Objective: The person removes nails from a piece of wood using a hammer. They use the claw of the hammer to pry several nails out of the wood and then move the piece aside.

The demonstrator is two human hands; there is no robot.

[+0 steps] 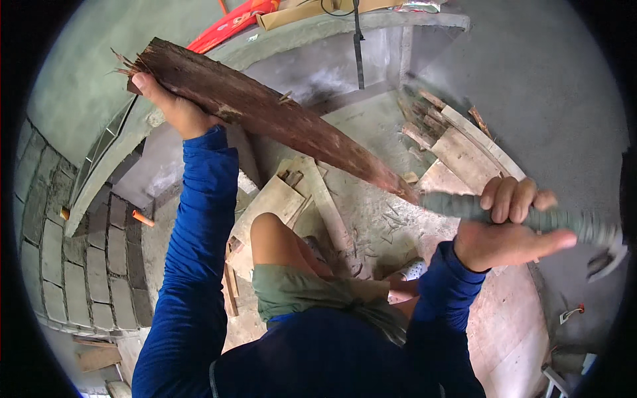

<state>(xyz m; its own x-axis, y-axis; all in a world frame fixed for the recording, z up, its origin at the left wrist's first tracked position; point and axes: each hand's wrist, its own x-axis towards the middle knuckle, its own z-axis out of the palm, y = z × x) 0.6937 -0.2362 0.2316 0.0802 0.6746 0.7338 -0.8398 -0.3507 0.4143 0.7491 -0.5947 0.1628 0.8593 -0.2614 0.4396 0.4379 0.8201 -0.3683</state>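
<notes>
A long, rough, dark brown wooden plank (259, 107) with a splintered upper end slants across the view. My left hand (174, 107) grips it close to that splintered end. In my right hand (512, 229) is a tool with a green wrapped handle (450, 205) and a curved metal end (608, 261), which looks like a claw hammer; its head is blurred and partly cut off by the picture's rim. The plank's narrow far end lies beside the lower end of the wrapped handle; whether they touch I cannot tell.
Scrap boards (268, 204) lie by my knee, and more boards and broken wood (463, 154) are heaped against the right wall. Wood splinters (393, 219) litter the concrete floor. A concrete counter (298, 37) curves ahead, with a black strap (358, 59) hanging over its edge. A block wall (54, 244) stands left.
</notes>
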